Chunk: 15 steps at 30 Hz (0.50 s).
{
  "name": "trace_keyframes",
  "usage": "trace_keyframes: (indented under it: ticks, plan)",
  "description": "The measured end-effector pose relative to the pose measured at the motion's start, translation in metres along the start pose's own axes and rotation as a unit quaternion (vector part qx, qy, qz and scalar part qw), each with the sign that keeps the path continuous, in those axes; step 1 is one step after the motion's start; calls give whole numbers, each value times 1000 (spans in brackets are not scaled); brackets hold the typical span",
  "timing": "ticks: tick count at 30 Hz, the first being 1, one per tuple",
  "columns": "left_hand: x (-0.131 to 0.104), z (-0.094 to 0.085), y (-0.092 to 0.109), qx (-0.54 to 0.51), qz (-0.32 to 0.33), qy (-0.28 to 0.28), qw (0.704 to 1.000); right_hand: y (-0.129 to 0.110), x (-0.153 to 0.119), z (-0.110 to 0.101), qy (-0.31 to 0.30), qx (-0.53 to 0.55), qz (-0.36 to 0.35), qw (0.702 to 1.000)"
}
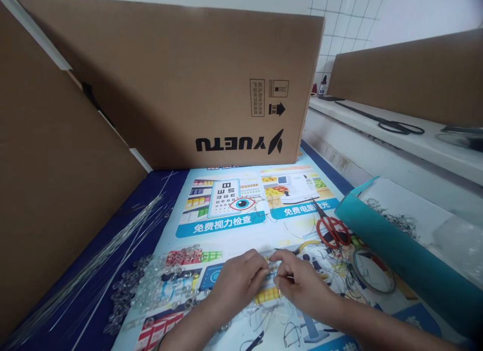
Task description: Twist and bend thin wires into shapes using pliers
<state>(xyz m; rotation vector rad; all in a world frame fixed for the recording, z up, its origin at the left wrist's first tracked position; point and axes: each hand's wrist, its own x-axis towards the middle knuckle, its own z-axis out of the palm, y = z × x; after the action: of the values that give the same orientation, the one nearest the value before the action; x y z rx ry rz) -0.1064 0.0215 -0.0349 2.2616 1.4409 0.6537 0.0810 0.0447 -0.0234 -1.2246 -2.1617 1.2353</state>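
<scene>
Over the printed poster [226, 245], my left hand [241, 278] has its fingers pinched together, and my right hand [300, 280] faces it with thumb and fingers curled in. The fingertips nearly meet. Something small and thin, perhaps wire, lies between them, too small to make out. Left of my left hand many clear beads [151, 285] are spread out. Beyond my right hand lie scissors with red-orange handles [334, 233] and a yellow-handled tool [307, 246], partly hidden. Loose thin wire pieces [290, 333] lie below the hands.
A roll of tape [373, 270] sits at right beside a teal-edged box [400, 260] holding small wire pieces. Long thin wires [113, 245] lie on the blue surface at left. Large cardboard panels [169, 84] stand behind and left. Black scissors [400, 125] rest on a ledge.
</scene>
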Motion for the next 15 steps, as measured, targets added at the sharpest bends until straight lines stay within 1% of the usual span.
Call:
trace_keyframes:
  ticks: [3, 10, 15]
  plan:
    - [-1, 1, 0, -2, 3, 3, 1000, 0, 2, 1, 17, -20, -9, 1000]
    - [-2, 2, 2, 5, -2, 2, 1000, 5, 5, 4, 33, -43, -2, 999]
    - [-1, 1, 4, 17, 0, -8, 1000, 9, 5, 8, 58, -87, -4, 994]
